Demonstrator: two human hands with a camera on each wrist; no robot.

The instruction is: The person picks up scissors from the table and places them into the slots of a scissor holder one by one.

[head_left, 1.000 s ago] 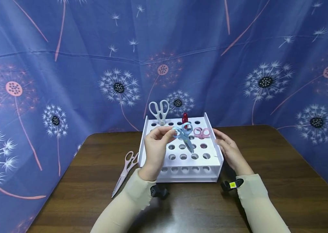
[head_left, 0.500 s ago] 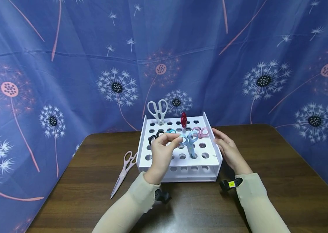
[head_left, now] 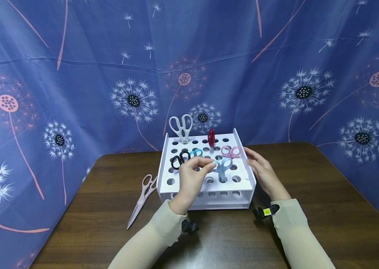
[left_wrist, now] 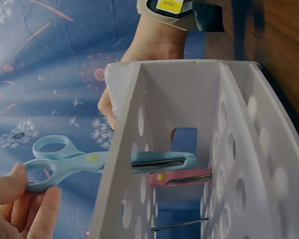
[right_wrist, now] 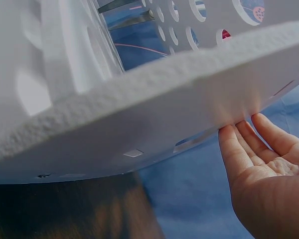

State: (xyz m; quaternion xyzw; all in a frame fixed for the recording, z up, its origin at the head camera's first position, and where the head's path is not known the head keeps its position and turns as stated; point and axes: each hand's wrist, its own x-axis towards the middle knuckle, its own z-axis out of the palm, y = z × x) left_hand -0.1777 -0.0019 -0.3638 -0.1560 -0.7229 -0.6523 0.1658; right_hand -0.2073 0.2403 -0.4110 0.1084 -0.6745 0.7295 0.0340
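Observation:
My left hand (head_left: 191,181) pinches one handle loop of light blue scissors (head_left: 221,171) between thumb and fingers. In the left wrist view these scissors (left_wrist: 92,160) pass through a hole in the upper shelf of the white rack (head_left: 230,188), their covered blades reaching into the space between the shelves. Beside them hang the pink covered blades (left_wrist: 179,177) of another pair. My right hand (head_left: 268,175) is at the rack's right side. In the right wrist view its fingers (right_wrist: 236,149) press, fairly straight, against the outer face of the side panel (right_wrist: 184,112).
Also standing in the rack are white scissors (head_left: 184,140), a red-handled tool (head_left: 211,138), small pink scissors (head_left: 230,155), black-handled scissors (head_left: 181,158) and teal-handled scissors (head_left: 196,150). Large pale pink scissors (head_left: 141,201) lie left of the rack on the wooden table (head_left: 92,209).
The left hand has moved right and slightly down, bringing the light blue scissors from above the rack into a hole of its upper shelf. My right hand keeps its place on the side panel.

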